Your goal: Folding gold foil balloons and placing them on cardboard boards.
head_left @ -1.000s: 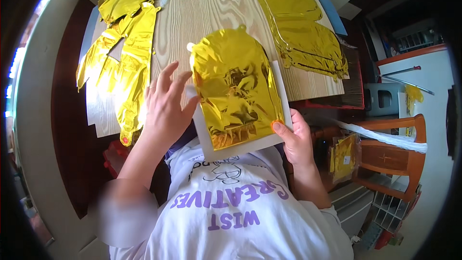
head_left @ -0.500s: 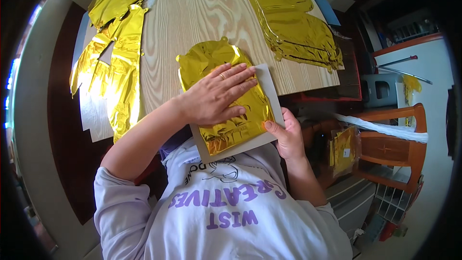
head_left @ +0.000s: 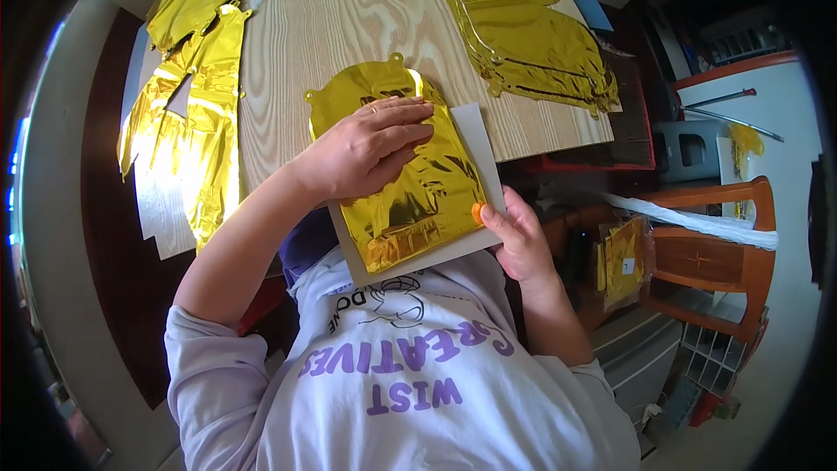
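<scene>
A flat gold foil balloon (head_left: 436, 196) with small tabs on its rounded far end lies over a grey cardboard sheet (head_left: 475, 135). The sheet rests partly on the table's near edge and partly over my lap, tilted a little. My left hand (head_left: 370, 148), a ring on one finger, lies palm down across the balloon's left and middle part, fingers close together and slightly bent. At the sheet's lower right edge my right hand (head_left: 520, 235) grips the cardboard, thumb on top and fingers underneath. Something small and orange (head_left: 478, 214) covers the thumb's tip.
More flat gold foil balloons (head_left: 205, 96) hang over the left side of the wood-grain table (head_left: 323, 0). Another gold pile (head_left: 532, 35) lies at the right. A wooden chair (head_left: 697, 262) and a bagged gold foil pack (head_left: 625, 262) are to my right, near a grey stool (head_left: 689, 153).
My left hand has slid left and slightly upward over the foil, its fingers drawing together and bending. More of the balloon's lower part shows. The right hand keeps its grip.
</scene>
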Demonstrator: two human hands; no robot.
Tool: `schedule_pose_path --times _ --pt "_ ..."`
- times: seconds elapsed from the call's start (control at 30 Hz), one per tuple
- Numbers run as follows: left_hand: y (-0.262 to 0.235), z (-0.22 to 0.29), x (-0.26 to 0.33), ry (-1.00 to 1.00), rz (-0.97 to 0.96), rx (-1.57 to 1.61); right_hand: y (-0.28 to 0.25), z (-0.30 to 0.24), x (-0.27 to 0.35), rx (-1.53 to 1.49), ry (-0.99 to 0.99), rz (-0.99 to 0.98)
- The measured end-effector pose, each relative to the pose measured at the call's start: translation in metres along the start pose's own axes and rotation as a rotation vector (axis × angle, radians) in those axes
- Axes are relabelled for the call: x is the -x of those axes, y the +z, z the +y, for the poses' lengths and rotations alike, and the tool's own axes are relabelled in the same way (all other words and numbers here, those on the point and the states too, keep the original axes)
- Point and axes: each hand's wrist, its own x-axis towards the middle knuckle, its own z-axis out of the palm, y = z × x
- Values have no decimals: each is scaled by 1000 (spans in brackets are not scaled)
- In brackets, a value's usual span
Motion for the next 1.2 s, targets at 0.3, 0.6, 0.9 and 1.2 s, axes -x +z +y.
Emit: schedule_pose_path --times 0.3,0.6,0.9,1.2 --pt "-3 12 -13 -14 97 -285 -1 -11 2 108 -11 -56" --pt "-7 20 -20 -45 234 -308 0 -11 4 50 -29 -5" --pt "-46 52 -8 -256 122 -28 13 -24 12 55 -82 -3" --pt "-88 55 -35 69 135 -32 25 -35 15 124 -137 -49"
